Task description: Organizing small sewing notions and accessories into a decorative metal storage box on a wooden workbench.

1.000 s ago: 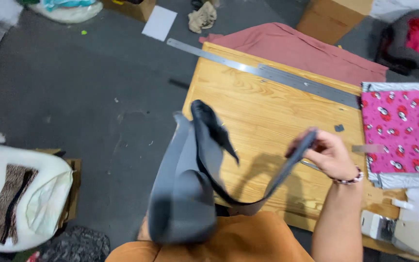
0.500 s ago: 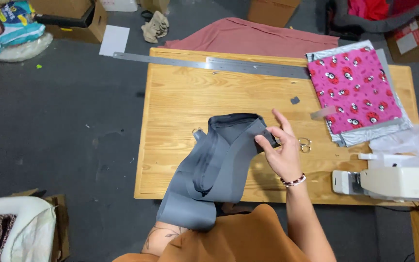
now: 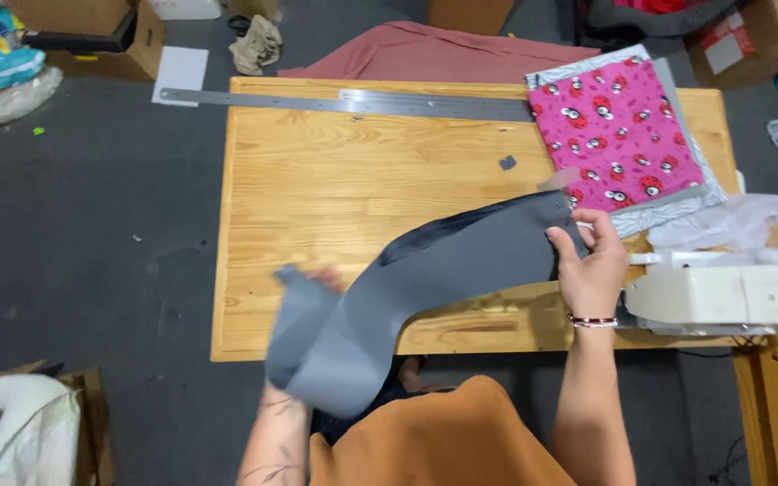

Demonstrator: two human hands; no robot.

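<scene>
Grey fabric piece [image 3: 461, 261]: pinched at one end by right hand [image 3: 592, 270]; left hand [image 3: 321, 279], mostly hidden, apparently clasps the other. Best kept taut, flat over counter [image 3: 335, 180].

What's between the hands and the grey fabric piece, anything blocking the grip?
Nothing visible. The right hand pinches the upper end of the grey fabric piece directly. The left hand is mostly hidden behind its lower end, apparently holding it over the wooden table.
</scene>
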